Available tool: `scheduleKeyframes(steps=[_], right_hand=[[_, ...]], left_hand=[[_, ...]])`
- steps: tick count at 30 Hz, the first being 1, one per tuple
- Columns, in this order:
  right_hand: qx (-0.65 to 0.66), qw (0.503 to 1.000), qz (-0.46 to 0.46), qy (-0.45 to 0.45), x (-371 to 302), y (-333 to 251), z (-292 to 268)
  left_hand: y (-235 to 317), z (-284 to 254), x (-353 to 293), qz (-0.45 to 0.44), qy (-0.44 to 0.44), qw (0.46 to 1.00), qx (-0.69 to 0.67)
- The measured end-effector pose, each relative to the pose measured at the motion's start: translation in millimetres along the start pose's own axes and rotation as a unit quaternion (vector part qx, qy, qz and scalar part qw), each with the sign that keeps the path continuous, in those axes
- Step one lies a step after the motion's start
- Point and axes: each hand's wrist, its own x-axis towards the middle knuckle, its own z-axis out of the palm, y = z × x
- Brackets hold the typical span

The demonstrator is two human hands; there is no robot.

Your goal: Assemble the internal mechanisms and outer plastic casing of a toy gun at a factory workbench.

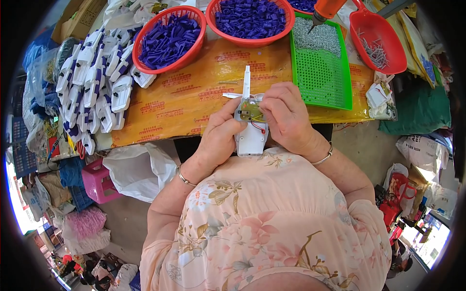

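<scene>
A white plastic housing (251,140) with a long narrow tip is held upright at the table's front edge, its open side showing. Inside lies a small green-brown circuit board (251,111) with yellow and red wires. My left hand (219,131) is closed around the housing's left side, thumb near the board. At the board's right edge, the fingers of my right hand (287,115) are pinched together; what they hold, if anything, is hidden behind them. A white piece sticks out past my left fingers.
Two red baskets (202,42) of purple plastic parts stand at the back. A green tray (347,72) holds small screws, with an orange-handled driver (328,9) above it. A red scoop (395,56) of metal pins is at right. White-and-purple assemblies (92,72) are piled at left.
</scene>
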Motion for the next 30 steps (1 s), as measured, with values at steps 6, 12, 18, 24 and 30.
scheduleKeyframes(steps=[6,12,18,24,30], right_hand=[[0.056,0.998,0.010,-0.020,2.4,3.1,0.2],[0.012,0.998,0.025,-0.052,6.2,-1.6,-2.8],[-0.020,0.999,-0.025,-0.030,6.3,-0.4,1.4],[-0.045,0.999,-0.009,-0.009,6.6,-2.9,2.0],[-0.038,0.999,-0.025,-0.011,7.1,-2.8,2.1]], left_hand=[[-0.5,-2.8,2.8,-0.001,0.030,0.998,0.059],[-1.1,1.4,2.6,0.024,0.043,0.998,0.028],[0.4,3.4,2.3,0.033,0.053,0.998,0.031],[0.0,2.5,3.8,0.041,0.053,0.998,0.010],[-0.3,1.9,4.5,0.045,0.063,0.997,0.019]])
